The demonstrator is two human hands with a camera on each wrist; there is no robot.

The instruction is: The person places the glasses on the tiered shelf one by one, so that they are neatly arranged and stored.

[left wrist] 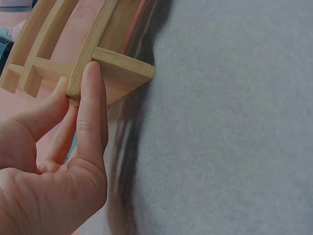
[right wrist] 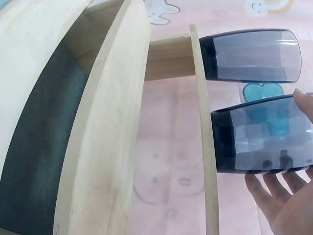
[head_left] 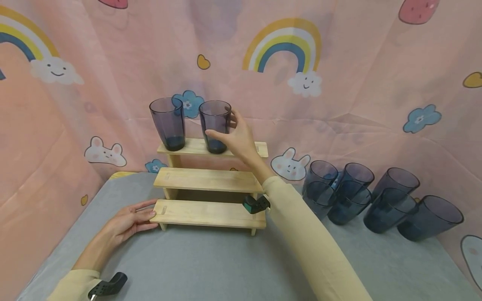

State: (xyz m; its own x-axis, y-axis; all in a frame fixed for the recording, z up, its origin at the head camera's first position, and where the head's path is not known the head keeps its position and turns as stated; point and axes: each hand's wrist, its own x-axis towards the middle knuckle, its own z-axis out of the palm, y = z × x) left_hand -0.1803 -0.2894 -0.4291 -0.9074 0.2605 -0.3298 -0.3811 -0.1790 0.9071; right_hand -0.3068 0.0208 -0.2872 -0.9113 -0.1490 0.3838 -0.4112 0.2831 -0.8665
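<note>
A three-tier wooden stand stands on the grey cloth. On its top tier are two tinted, dark-bottomed drinking glasses. My right hand grips the right-hand glass, thumb on the near side and fingers round its right side. In the right wrist view, that glass has its base against the top board. The other glass sits at the tier's left end. Low on the left, my left hand pinches the left end of the bottom board between thumb and fingers.
Several matching glasses stand in two rows on the grey tablecloth to the right. A pink patterned curtain hangs close behind the stand. Each wrist carries a black strap mount.
</note>
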